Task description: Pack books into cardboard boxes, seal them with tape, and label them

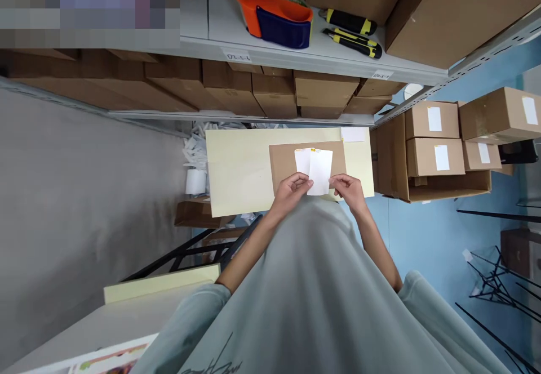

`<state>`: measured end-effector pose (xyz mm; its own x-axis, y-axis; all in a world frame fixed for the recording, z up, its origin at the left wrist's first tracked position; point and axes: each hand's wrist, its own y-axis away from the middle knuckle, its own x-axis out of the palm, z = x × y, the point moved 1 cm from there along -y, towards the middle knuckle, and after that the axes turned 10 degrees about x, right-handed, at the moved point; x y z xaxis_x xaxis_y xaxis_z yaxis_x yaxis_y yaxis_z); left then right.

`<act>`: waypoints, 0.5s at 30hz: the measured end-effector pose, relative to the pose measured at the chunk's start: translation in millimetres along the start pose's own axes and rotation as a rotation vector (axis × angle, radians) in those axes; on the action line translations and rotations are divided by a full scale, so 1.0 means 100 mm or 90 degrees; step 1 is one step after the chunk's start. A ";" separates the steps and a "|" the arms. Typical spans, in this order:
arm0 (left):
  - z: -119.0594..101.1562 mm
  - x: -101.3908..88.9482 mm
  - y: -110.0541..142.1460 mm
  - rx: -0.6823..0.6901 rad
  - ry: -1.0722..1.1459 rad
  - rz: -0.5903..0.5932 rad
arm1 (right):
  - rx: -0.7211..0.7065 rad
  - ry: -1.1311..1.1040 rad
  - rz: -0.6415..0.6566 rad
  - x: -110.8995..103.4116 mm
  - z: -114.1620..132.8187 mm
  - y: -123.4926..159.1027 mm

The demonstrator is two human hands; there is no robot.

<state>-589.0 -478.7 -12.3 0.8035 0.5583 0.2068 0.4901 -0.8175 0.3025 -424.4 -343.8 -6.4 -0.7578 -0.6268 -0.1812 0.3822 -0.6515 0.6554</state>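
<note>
A small white paper sheet [321,172] hangs between my two hands, in front of my chest. My left hand [292,191] pinches its lower left edge, fingers closed. At its right edge, my right hand [349,190] has thumb and fingertips closed on the paper. A second white slip [302,160] shows partly behind the first, and its lower part is hidden; both have small yellow marks along the top. Under them lies a brown cardboard piece or box [282,160], flat on a cream tabletop [240,171]. Any print on the papers is too small to read.
Above the table is a shelf [338,65] with cartons, an orange and blue tape dispenser [279,20] and yellow-black utility knives [353,30]. Labelled cartons [435,154] stand in a large box at right. Left are a white roll [195,181] and a grey wall [93,182].
</note>
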 end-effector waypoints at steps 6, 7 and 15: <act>0.25 0.16 -0.11 0.048 -0.176 -0.052 | -0.100 0.093 -0.040 -0.25 0.04 -0.28; 0.29 0.15 -0.13 0.052 -0.226 -0.064 | -0.148 0.137 -0.074 -0.30 0.06 -0.32; 0.47 0.20 -0.20 0.090 -0.159 -0.176 | -0.561 0.534 -0.142 -0.31 0.04 -0.32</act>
<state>-566.7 -457.6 -58.1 0.6836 0.7227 -0.1022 0.7272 -0.6622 0.1808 -414.9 -301.9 -18.9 -0.4027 -0.3333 -0.8525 0.7599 -0.6409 -0.1085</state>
